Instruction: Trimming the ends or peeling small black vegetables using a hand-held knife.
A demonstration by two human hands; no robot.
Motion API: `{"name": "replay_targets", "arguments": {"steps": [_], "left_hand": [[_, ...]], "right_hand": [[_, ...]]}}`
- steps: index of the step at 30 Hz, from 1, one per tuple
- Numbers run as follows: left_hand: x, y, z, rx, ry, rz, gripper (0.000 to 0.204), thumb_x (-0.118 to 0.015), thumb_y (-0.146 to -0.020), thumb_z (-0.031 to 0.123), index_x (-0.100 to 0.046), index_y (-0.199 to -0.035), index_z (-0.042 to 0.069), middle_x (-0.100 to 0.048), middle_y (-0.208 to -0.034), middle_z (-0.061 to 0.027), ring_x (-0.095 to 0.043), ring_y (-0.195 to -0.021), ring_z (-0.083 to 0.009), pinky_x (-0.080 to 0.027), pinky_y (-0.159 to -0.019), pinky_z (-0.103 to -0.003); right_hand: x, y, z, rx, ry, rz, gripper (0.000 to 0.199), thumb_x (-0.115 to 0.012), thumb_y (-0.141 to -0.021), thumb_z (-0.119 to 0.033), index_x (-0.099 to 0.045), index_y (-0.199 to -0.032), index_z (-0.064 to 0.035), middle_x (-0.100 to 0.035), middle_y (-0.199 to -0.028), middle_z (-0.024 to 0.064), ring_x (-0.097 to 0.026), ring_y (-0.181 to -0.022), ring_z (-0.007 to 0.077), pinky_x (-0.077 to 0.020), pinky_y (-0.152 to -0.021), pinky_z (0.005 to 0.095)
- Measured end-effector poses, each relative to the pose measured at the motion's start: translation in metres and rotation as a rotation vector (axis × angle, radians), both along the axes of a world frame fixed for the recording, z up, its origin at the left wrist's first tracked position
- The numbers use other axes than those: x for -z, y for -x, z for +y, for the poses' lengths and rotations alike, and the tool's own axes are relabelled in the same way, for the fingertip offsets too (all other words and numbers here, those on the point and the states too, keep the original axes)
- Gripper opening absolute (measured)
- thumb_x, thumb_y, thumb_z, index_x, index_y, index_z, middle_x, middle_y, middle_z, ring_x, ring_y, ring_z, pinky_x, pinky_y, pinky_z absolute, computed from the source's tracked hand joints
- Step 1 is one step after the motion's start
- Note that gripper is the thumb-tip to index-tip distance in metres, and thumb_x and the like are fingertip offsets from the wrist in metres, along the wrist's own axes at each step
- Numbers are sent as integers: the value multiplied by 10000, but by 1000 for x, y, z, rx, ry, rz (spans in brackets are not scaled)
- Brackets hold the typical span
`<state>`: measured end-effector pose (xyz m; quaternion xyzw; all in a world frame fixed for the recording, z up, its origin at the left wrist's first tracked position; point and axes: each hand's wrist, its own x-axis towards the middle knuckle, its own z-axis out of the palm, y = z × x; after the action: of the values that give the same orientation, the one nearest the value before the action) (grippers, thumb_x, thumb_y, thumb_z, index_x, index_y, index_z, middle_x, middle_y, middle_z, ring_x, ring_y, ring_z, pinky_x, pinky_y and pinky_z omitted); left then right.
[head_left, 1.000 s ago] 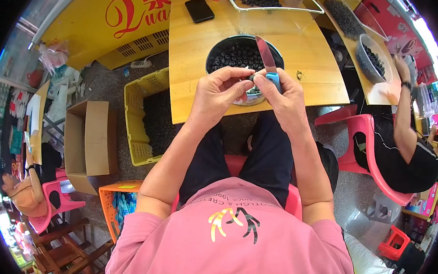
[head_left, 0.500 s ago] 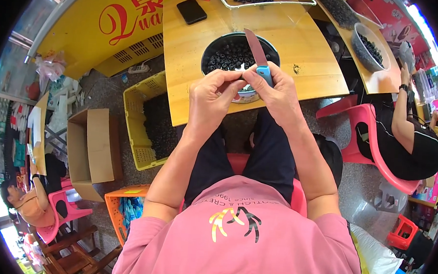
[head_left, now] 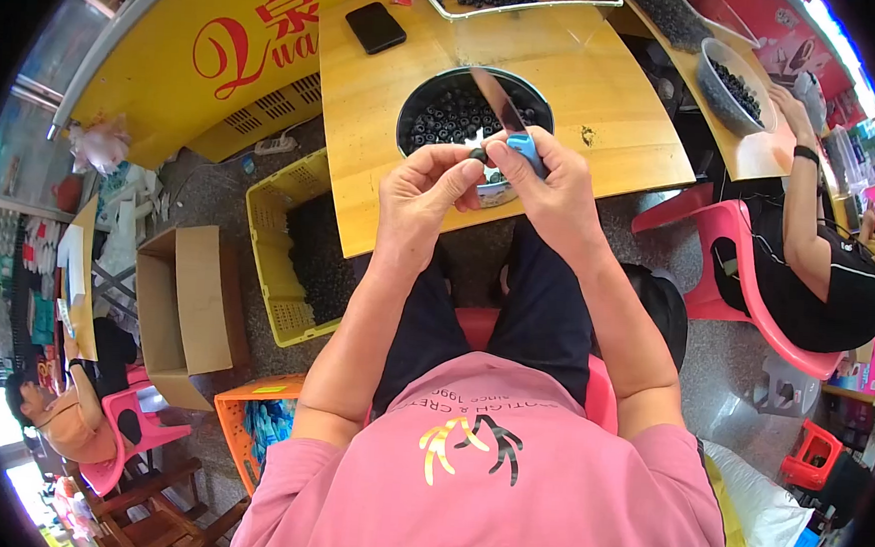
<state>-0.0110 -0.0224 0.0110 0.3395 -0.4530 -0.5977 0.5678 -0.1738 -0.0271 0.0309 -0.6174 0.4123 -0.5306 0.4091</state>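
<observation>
My right hand (head_left: 562,196) is closed round the blue handle of a knife (head_left: 501,101), its blade pointing up and away over the bowl. Pinched in the fingers of my left hand (head_left: 417,197) is a small dark round piece (head_left: 479,156), which the right thumb meets. Both hands are over the near rim of a round bowl (head_left: 550,115) at the table's near edge. Inside the bowl lie many small black round pieces (head_left: 450,124), too small to name, with something whitish near my fingers. The fingers hide part of the piece I hold.
A black phone (head_left: 375,28) lies on the wooden table (head_left: 364,169), before a white-edged tray (head_left: 534,11) of dark pieces. Left on the floor are a yellow crate (head_left: 265,233) and a cardboard box (head_left: 205,299). A co-worker's hand (head_left: 790,113) is beside a clear bowl (head_left: 710,80) at right.
The knife blade has tilted slightly leftward, and the dark piece shows more between my fingers. My left fingers have shifted a little. At right, the co-worker's hand has moved toward the clear bowl.
</observation>
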Motion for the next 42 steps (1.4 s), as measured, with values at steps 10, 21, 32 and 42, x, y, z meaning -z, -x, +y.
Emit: {"name": "replay_targets", "arguments": {"steps": [10, 21, 32, 42], "left_hand": [[4, 4, -2, -28, 60, 88, 157, -680, -900, 111, -623, -1001, 5, -657, -856, -33, -583, -704, -77, -473, -657, -214], [-1, -1, 0, -7, 176, 85, 137, -662, -893, 38, -609, -1002, -25, -618, -928, -46, -582, -756, -84, -487, -677, -224], [29, -94, -4, -565, 201, -348, 135, -658, -889, 51, -622, -1013, 12, -622, -902, -14, -575, -764, -93, -469, -717, -223], [0, -59, -33, -246, 527, -1002, 120, -646, -839, 58, -647, -951, 15, -621, -856, -111, -612, -876, -246, -492, -774, -336]], "right_hand": [[5, 2, 5, 167, 460, 437, 141, -657, -875, -62, -642, -984, 28, -624, -868, 135, -632, -700, 268, -493, -589, 324], [15, 7, -5, 232, 469, 582, 146, -656, -881, -96, -649, -979, 12, -624, -859, 136, -624, -694, 280, -487, -606, 344], [-5, 25, -10, 274, 159, 343, 229, -643, -927, -187, -658, -968, 38, -610, -794, 110, -567, -729, 166, -444, -669, 289], [22, 38, -15, 300, 179, 361, 272, -646, -929, -223, -637, -929, 49, -573, -755, 100, -521, -693, 158, -427, -646, 290]]}}
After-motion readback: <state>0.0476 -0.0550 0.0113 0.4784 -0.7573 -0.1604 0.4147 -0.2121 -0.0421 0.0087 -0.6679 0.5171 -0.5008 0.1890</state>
